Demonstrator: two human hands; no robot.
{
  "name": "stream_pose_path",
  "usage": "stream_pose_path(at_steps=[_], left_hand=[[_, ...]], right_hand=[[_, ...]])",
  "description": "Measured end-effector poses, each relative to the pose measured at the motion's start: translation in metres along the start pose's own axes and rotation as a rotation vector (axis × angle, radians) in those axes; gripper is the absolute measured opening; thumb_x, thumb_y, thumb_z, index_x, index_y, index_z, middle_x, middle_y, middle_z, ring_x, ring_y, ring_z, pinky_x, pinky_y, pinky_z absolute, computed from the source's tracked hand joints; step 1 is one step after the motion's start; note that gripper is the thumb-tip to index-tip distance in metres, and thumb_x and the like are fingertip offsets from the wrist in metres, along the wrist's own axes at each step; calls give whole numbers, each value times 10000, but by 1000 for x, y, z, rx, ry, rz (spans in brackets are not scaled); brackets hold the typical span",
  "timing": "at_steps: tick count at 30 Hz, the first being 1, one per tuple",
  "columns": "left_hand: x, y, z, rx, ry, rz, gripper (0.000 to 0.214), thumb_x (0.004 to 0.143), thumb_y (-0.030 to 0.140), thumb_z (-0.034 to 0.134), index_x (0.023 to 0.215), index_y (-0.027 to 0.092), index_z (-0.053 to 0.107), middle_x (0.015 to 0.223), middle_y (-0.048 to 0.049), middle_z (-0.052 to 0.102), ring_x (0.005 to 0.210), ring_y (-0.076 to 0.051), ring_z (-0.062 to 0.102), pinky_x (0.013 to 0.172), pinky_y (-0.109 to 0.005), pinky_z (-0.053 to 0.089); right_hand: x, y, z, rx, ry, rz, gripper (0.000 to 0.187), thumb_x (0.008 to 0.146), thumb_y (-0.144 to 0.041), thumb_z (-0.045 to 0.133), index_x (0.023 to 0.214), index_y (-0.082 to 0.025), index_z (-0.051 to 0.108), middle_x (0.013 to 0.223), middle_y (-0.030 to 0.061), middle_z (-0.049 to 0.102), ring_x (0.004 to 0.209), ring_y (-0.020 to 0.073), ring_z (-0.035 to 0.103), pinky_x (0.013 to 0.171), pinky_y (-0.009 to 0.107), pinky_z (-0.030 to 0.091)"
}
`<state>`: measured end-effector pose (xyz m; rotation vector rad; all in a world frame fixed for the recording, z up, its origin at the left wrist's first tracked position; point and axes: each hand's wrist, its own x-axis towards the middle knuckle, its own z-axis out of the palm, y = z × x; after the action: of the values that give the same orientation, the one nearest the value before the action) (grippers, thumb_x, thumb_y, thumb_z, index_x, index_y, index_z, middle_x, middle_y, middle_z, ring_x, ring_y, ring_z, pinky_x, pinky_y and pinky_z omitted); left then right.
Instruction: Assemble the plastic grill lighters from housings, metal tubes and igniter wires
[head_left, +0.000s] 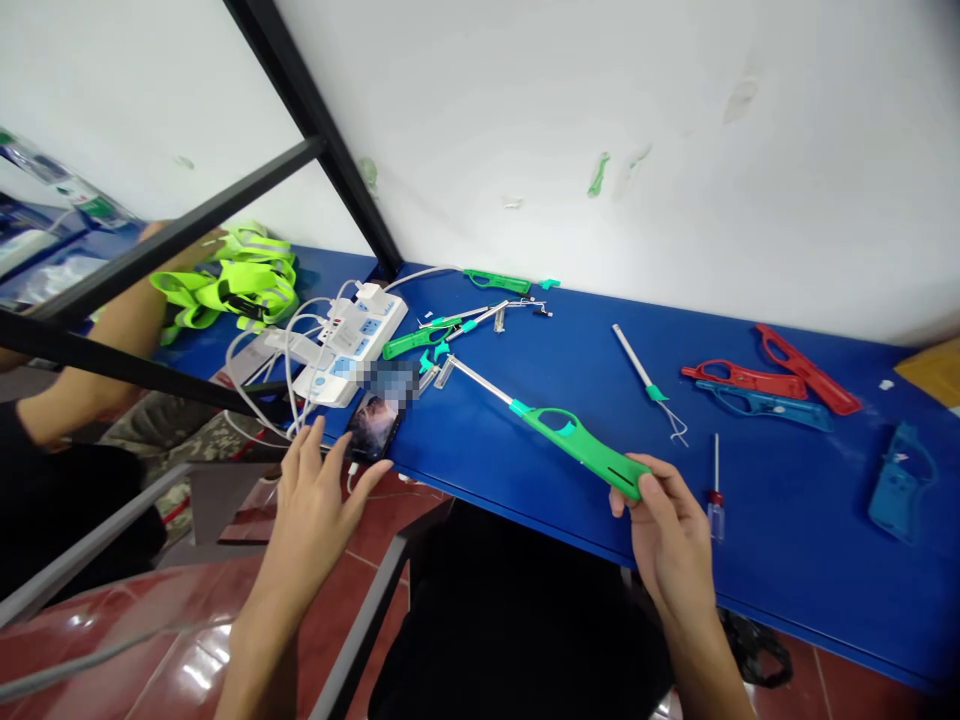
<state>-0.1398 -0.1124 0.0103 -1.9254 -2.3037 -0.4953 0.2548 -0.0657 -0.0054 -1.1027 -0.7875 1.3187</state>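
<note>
Green glossy plastic, moulded into a long pistol-shaped lighter (592,453) with an oval trigger loop, teal trigger and slim silvery metal tube. Grasped at the butt of its handle between thumb and fingers of the right hand (671,525), at the front of the smooth blue tabletop (795,520), tube slanting away to the left. Contact between tube tip and surface: cannot tell.

Left hand (315,500) with fingers spread and released, at the tabletop's front edge, just beside a flat black phone (373,425) with a lit screen; touching or apart, impossible to tell. Behind the phone, a blocky white plastic power strip (351,340). Next to it, a looped green plastic handle (412,343) and small clear pieces (444,373), crowded near the tube tip.

To the right, a loose silvery tube with a teal collar (636,365) and fine wires, then flat red plastic shells (814,375) and blue plastic shells (784,405). Near the right hand, a thin-shafted screwdriver (716,510) with a clear, red-ringed handle.

Tight on the left, between black metal frame (358,205) and power strip; wider blue stretch between lighter and loose tube.
</note>
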Motion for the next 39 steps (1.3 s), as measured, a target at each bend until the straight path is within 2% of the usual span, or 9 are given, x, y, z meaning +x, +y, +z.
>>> stream_pose_path(at_steps=[4,9,13,17,20,24,27,31,39], left_hand=[[41,19,14,-47,-48,82,749,1100,710,285,1363,116,657,1680,-268,417,1652,-466,256,1311,-691,287],[104,87,15,-271,11,204,762,1085,700,421,1601,139,440,1759,-244,314,1681,-426,205,1335,-687,244],[76,155,19,-865,72,219,710,1108,542,545,1698,283,246,1731,-165,392,1599,-305,410,1303,-566,375],[34,213,47,-1460,91,-316,532,1141,572,423,1595,297,377,1661,-154,454,1422,-251,572,1073,-418,580],[22,231,57,-1685,-148,-253,621,1057,624,605,1540,261,459,1620,-159,515,1336,-252,619,1023,-386,580],[21,227,54,-1804,-625,-91,615,973,588,749,1388,166,583,1246,-143,754,1020,-229,739,909,-366,591],[23,219,56,-1782,-606,-130,552,951,563,782,1281,149,624,1079,-103,789,979,-227,755,927,-362,587],[24,211,57,-1683,-618,-93,450,997,495,745,1289,171,632,1252,-125,793,1154,-252,759,1022,-369,575],[-8,138,3,-1009,-540,289,376,1131,406,555,1486,309,632,1345,-49,784,1272,-241,725,1178,-428,500]], right_hand=[[1,2,-1,-13,-2,-13,214,977,-428,769,1102,-256,791,787,7,643,681,138,607,678,295,518],[1,0,0,-15,25,-34,196,989,-411,745,1083,-245,789,770,10,643,668,141,616,669,295,518],[1,-2,1,5,43,-40,183,982,-396,750,1078,-244,783,804,14,650,670,145,621,652,300,515],[3,-1,3,22,87,-78,187,973,-393,762,1099,-255,775,817,13,660,669,150,614,623,299,506],[2,0,4,-23,70,-118,209,982,-411,757,1132,-266,764,821,7,669,672,151,616,618,300,512],[-1,-1,5,-285,-196,-99,233,997,-431,750,1164,-269,756,857,13,712,703,149,642,687,310,561],[-4,-2,9,-420,-280,-131,243,1006,-439,739,1191,-281,744,1017,36,749,731,139,650,687,298,577],[-7,1,12,-479,-307,-175,265,1031,-452,701,1238,-288,723,1017,32,759,767,153,664,726,307,586],[-8,1,10,-547,-304,-155,310,1027,-529,677,1157,-252,729,965,27,751,837,178,683,778,316,559]])
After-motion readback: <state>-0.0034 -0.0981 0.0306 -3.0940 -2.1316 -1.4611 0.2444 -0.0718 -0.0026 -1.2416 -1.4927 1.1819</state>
